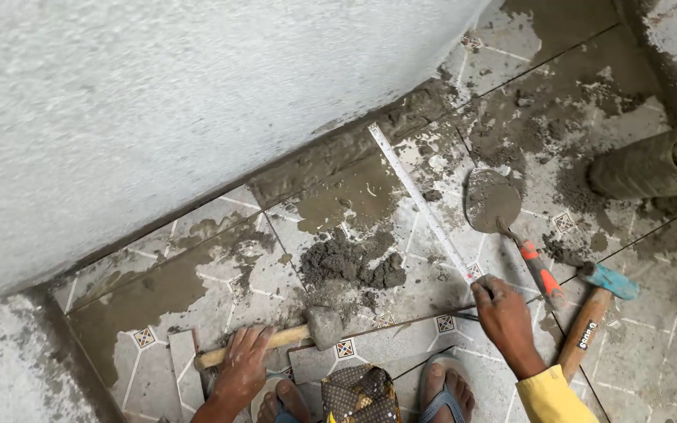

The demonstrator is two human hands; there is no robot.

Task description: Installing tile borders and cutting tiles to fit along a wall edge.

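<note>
Our hands rest low on a mortar-smeared tiled floor [158, 360], tape stretched toward the wall.
The tape [421, 204] could slip or bow in the wet mortar [350, 262] if our right hand [503, 317], fingers pinching its near end, lifts. Our left hand [243, 362] lies palm down, fingers spread over the mallet [276, 338] handle; a nudge could roll it onto loose tile.
</note>
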